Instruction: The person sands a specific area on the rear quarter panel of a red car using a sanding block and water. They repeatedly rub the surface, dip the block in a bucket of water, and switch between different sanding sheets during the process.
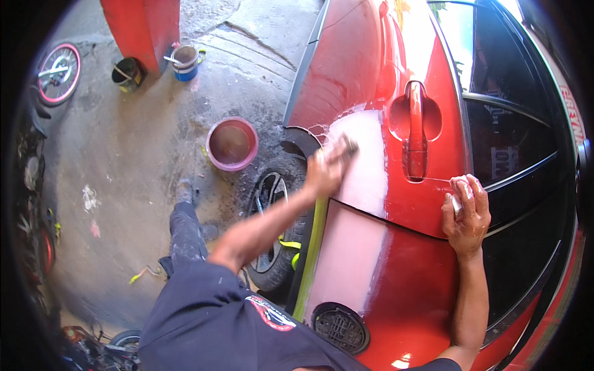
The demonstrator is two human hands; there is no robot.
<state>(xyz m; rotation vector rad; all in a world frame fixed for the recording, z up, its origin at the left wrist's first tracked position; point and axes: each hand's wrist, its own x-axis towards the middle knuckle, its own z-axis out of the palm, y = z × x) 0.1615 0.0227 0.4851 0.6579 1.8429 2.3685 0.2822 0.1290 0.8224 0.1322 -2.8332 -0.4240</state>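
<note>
The left hand (pixel 326 168) looks blurry on a smooth, pale pink patch (pixel 370 167) on a shiny red car (pixel 424 266). A small, dark grey thing (pixel 351 147), too blurry to name, is at its fingers. The right hand (pixel 468 216) looks wet, with its fingers bent around a small, whitish thing (pixel 456 203), near the long red door handle (pixel 416 123). A round pink bucket (pixel 232 167) with cloudy brown water inside stands on the grey floor (pixel 124 191), near a black rubber tyre (pixel 278 275).
</note>
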